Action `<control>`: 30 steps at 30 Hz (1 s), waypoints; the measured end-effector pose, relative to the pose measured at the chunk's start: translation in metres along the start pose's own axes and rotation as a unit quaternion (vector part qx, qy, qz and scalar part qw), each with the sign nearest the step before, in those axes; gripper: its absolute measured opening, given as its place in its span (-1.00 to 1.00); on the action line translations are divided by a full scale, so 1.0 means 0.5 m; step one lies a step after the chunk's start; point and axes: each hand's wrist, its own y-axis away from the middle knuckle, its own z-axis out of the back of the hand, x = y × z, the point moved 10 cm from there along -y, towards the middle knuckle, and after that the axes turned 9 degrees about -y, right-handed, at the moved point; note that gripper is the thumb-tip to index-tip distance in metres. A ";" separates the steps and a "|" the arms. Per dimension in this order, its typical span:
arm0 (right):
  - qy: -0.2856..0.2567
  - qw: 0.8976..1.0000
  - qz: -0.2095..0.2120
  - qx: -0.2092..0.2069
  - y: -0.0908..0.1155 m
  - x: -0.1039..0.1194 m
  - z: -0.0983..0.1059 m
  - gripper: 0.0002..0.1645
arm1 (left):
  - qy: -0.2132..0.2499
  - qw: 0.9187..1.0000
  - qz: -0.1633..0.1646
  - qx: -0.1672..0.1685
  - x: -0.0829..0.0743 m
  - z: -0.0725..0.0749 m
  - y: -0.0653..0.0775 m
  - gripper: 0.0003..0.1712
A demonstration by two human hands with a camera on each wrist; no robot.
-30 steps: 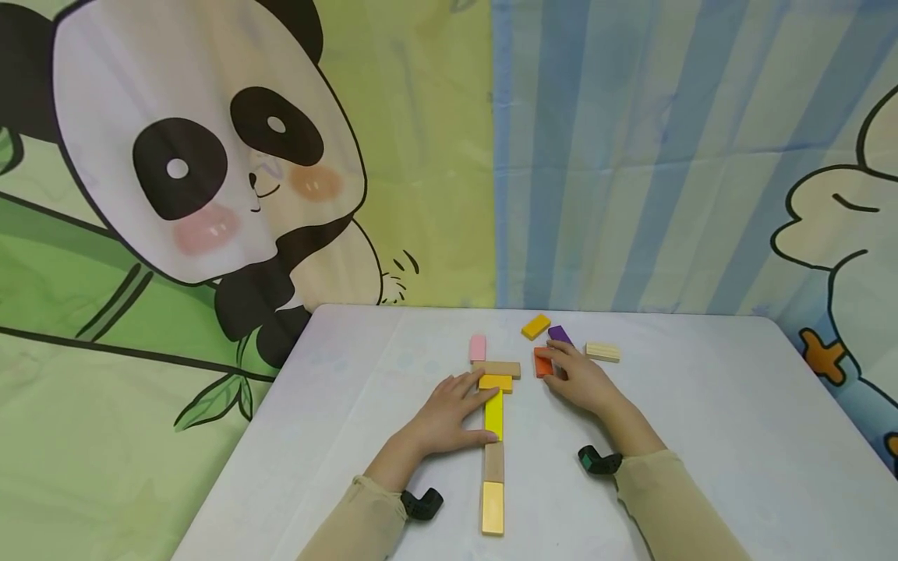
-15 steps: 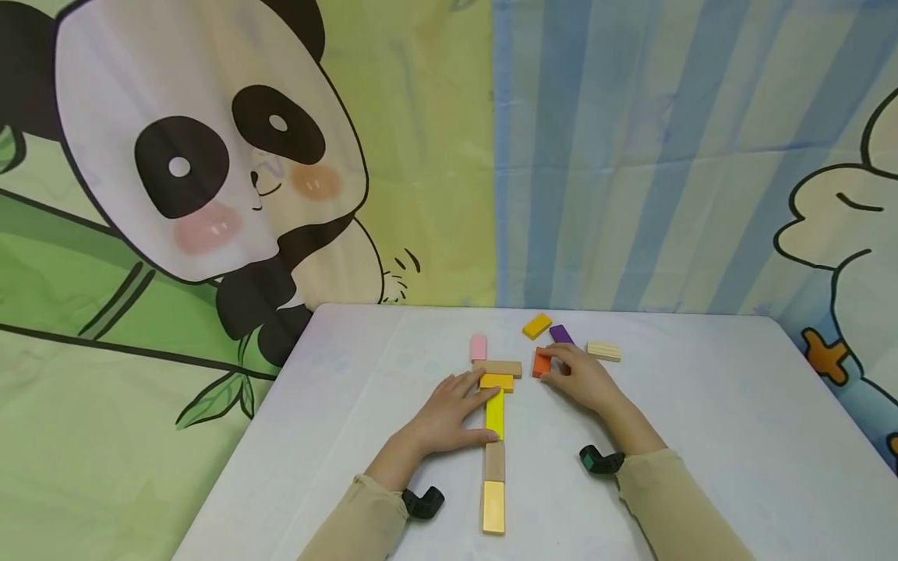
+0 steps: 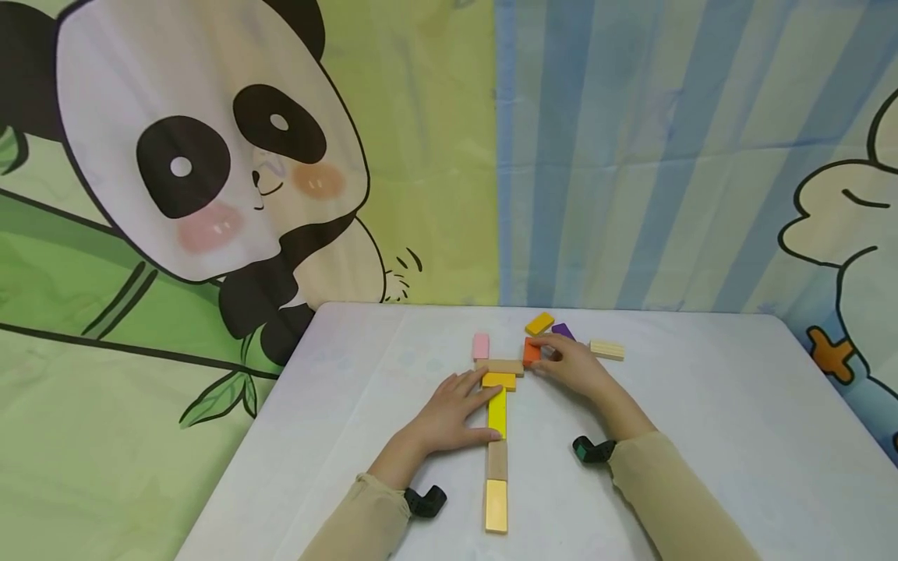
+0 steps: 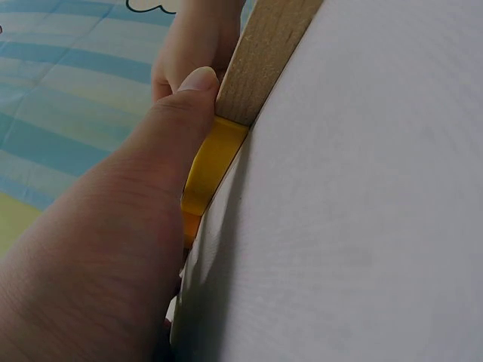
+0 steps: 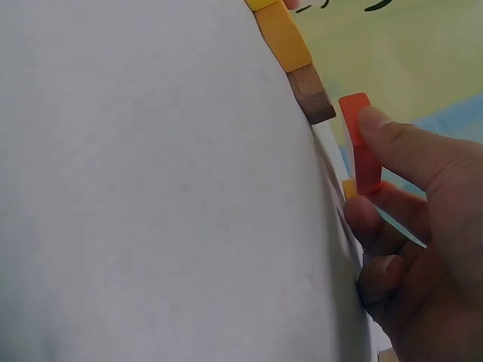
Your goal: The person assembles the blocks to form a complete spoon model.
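My right hand (image 3: 577, 369) pinches a red-orange wooden block (image 3: 530, 352) between thumb and fingers. In the right wrist view this block (image 5: 362, 151) is raised near the end of a brown block (image 5: 311, 94). My left hand (image 3: 449, 414) lies with spread fingers against a line of blocks. Its thumb reaches the near end of a bright yellow block (image 3: 497, 414), its index finger the far end. Past that come an orange-yellow block (image 3: 499, 382), a crosswise brown block (image 3: 503, 367) and a pink block (image 3: 480, 346). Nearer me are a brown block (image 3: 497, 460) and a tan block (image 3: 496, 506).
A yellow-orange block (image 3: 539, 323) and a purple block (image 3: 563, 332), partly hidden by my right hand, lie at the back. A ribbed pale wooden block (image 3: 607, 350) sits to their right. The white table (image 3: 701, 405) ends at a printed cloth backdrop (image 3: 631, 156).
My right hand has taken the red-orange block away from beside the purple one, leftward and slightly back to the crosswise brown block's right end. The left hand stays in place.
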 end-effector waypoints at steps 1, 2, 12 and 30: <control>-0.001 1.000 0.001 0.004 -0.005 0.003 -0.003 -0.37 | 0.000 1.000 0.000 -0.001 0.000 0.000 0.000 0.00; -0.001 1.000 0.000 0.009 -0.010 0.005 -0.006 -0.36 | -0.001 1.000 -0.001 -0.002 0.000 0.000 0.000 0.00; 0.006 0.999 -0.022 0.038 -0.048 0.003 -0.020 -0.36 | -0.002 1.000 0.000 -0.003 -0.001 0.001 0.000 -0.02; 0.012 0.999 -0.008 0.046 -0.048 -0.002 -0.022 -0.34 | -0.008 1.000 0.002 0.003 0.005 -0.007 -0.004 0.00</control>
